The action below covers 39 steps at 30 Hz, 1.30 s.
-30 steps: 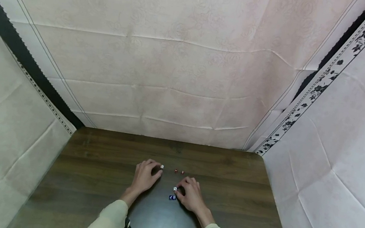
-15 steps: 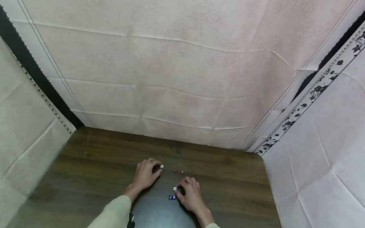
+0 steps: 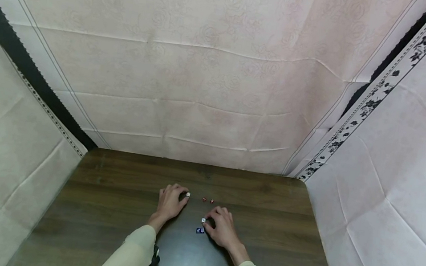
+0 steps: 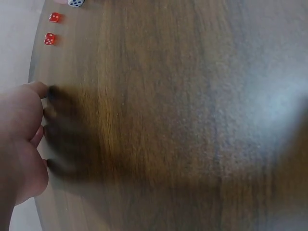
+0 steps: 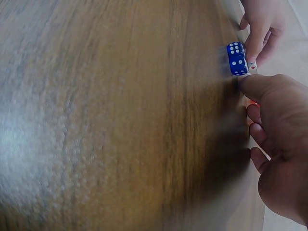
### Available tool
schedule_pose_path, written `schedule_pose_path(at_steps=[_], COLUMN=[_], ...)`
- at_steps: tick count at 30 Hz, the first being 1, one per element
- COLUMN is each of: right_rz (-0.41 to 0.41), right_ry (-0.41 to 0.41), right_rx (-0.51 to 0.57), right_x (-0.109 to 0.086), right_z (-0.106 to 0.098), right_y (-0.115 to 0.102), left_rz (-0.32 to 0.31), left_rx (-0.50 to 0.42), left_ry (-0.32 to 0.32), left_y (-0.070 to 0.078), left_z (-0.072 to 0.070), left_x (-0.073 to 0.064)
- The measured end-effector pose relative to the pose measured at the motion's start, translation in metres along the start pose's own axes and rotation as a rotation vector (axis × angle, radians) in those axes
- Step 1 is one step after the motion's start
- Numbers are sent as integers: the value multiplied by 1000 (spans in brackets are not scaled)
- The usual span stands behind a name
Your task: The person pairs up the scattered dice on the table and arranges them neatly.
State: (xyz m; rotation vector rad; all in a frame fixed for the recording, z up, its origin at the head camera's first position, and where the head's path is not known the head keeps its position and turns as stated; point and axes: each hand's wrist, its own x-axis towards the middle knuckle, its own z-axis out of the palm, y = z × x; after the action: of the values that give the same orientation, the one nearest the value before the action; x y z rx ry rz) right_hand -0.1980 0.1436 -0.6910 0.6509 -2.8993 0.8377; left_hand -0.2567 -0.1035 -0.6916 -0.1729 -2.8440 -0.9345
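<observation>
In the head view, below the frame's centre, the left hand has a narrow grip, thumb and finger pinching a white die; lower and to its right, the right hand likewise pinches a second white die; two blue dice sit touching just below that one; two red dice lie slightly apart, right of the left hand; blue and red rest on the brown tabletop.
</observation>
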Motion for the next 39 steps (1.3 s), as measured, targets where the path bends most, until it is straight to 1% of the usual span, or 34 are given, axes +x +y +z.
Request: schedule_pose_path(at_steps=[9, 14, 19, 21, 26, 31, 33, 39], right_rz=[-12, -16, -15, -13, -8, -11, -12, -10], right_ry=[15, 28, 30, 30, 27, 29, 29, 22], right_rx=[6, 12, 22, 26, 30, 27, 23, 27], right_x=[0, 0, 0, 0, -1, -1, 0, 0], right_z=[0, 0, 1, 1, 1, 0, -1, 0], right_y=[-1, -2, -1, -1, -2, -2, -2, 0], left_rz=[4, 8, -2, -5, 12, 14, 23, 77], left_rx=[-16, 14, 31, 27, 23, 10, 10, -5], left_ry=[16, 6, -7, -9, 7, 0, 2, 12], left_y=[-3, 0, 2, 2, 3, 4, 4, 6], left_z=[4, 0, -3, -2, -5, -6, -6, -8], left_x=[1, 0, 0, 0, -3, -5, -6, -13])
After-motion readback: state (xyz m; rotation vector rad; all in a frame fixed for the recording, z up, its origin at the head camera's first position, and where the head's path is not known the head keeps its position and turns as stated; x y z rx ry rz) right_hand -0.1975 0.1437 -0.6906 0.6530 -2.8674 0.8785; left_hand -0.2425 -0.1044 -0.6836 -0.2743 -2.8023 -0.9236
